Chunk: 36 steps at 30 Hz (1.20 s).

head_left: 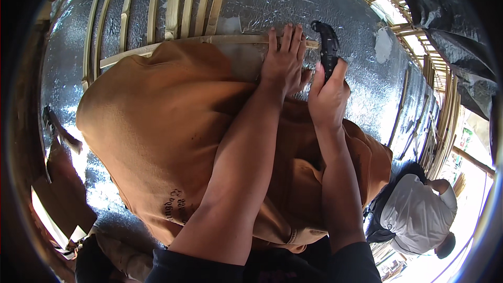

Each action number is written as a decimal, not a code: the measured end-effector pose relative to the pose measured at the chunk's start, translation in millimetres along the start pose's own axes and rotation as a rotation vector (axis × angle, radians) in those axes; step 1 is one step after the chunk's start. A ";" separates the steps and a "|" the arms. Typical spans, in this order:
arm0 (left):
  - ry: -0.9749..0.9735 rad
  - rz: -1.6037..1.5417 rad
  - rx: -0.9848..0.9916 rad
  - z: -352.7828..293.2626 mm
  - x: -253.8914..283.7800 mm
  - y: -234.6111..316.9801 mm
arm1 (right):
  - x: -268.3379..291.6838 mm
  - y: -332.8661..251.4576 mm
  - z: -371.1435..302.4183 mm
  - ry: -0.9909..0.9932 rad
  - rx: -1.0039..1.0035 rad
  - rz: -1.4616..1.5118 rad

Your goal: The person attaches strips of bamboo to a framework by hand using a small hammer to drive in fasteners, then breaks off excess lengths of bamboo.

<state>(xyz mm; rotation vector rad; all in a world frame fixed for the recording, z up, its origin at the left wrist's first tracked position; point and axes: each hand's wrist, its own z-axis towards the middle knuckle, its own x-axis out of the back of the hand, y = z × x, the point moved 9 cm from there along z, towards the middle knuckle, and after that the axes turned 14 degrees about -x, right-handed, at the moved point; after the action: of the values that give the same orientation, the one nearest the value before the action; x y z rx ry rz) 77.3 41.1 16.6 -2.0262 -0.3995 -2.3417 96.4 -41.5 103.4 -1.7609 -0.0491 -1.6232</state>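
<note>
Brown cloth (157, 120) pinned flat by open left hand (283, 58); right hand (327, 94), at three o'clock, grips a black tool (327, 48).

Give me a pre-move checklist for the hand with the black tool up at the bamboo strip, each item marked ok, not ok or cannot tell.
1. Right hand grips the black tool firmly: ok, fingers closed around its handle.
2. Left hand steadies the horizontal bamboo strip: ok, pressed flat on it.
3. Left fingers clear of the tool's tip: not ok, they lie close beside it.
4. Brown cloth clear of the work spot: cannot tell, its edge reaches the strip.
5. Silver foil sheet intact near the tool: ok, though torn patches show elsewhere.
6. Person in white shirt clear of the hands: ok.
</note>
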 end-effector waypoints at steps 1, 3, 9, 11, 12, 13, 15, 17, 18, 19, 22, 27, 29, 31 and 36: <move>0.040 -0.013 0.002 -0.9 1.8 0.1 | -2.5 1.6 -1.6 -0.008 -0.025 0.002; -0.085 0.034 -0.030 2.0 -2.6 3.7 | -11.4 1.7 4.2 -0.078 0.008 -0.195; 0.067 -0.024 -0.005 2.6 2.9 -0.2 | -3.0 0.4 3.2 -0.055 -0.090 -0.058; -0.066 0.002 -0.016 -0.6 -5.0 1.8 | -19.9 7.2 4.6 -0.176 -0.098 -0.188; -0.128 0.019 -0.022 -0.2 -6.2 0.6 | -11.9 3.9 5.7 -0.104 -0.052 -0.102; -0.044 0.025 -0.018 4.4 0.5 -1.5 | -1.8 0.4 4.9 -0.032 -0.007 -0.016; 0.090 0.016 -0.007 -0.1 3.2 2.7 | 9.3 -1.5 2.8 0.035 -0.052 0.076; 0.014 -0.032 -0.013 -2.4 -6.7 3.4 | -11.6 10.3 6.3 -0.121 -0.143 -0.137; -0.013 -0.053 -0.018 -0.6 -7.1 1.4 | -19.5 17.1 8.1 -0.189 -0.183 -0.244; 0.001 -0.048 -0.010 -0.6 -4.7 1.2 | -16.4 15.3 6.2 -0.156 -0.141 -0.131; 0.015 0.013 -0.006 0.9 0.2 2.0 | 8.1 -0.7 3.6 0.031 -0.009 0.017; 0.033 -0.026 -0.012 1.1 0.3 0.0 | -6.9 0.8 3.4 -0.055 0.033 -0.113; 0.110 -0.051 -0.013 0.7 5.4 2.1 | -1.2 1.1 7.4 -0.008 -0.005 -0.042; -0.007 -0.054 -0.023 -4.5 -6.4 5.8 | -8.7 12.2 4.7 -0.098 -0.143 -0.175; 0.112 -0.043 -0.015 -2.4 5.4 2.4 | 1.6 4.0 -1.1 -0.039 -0.056 -0.042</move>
<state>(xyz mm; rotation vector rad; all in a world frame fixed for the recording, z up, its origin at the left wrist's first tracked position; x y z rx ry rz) 74.6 39.1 22.0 -1.8993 -0.4269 -2.4765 97.8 -45.6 102.8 -1.8458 -0.0594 -1.6343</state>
